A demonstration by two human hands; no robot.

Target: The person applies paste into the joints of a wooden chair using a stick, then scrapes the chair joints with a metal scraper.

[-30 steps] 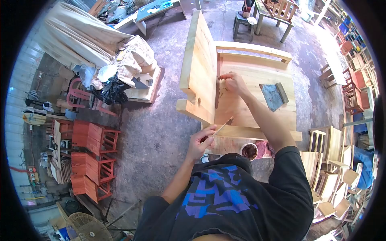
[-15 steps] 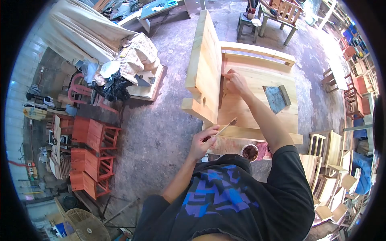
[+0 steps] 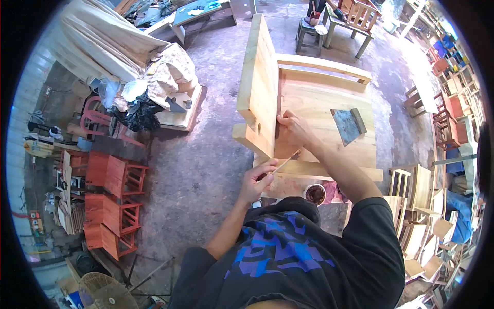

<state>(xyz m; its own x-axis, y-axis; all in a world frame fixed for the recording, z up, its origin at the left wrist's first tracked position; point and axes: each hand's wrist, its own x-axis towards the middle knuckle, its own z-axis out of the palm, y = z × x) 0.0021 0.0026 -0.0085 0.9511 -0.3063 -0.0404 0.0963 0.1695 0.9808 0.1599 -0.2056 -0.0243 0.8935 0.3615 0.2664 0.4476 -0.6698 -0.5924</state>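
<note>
"Grips?"
"My left hand (image 3: 257, 183) pinched a thin stick (image 3: 281, 167) near the tub (image 3: 315, 194). My right hand (image 3: 297, 133) curled where upright board (image 3: 257, 77) met flat panel (image 3: 319, 100); couldn't tell if it pinched anything."
"Beyond?"
"Scraper (image 3: 346, 126) on flat panel, stool (image 3: 311, 34) farther off."

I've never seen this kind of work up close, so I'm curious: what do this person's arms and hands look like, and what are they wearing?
The left hand and right hand wear no gloves, and no watch shows. The forearms are uncovered below the short, dark sleeves of a T-shirt with a blocky blue and purple print.
</note>
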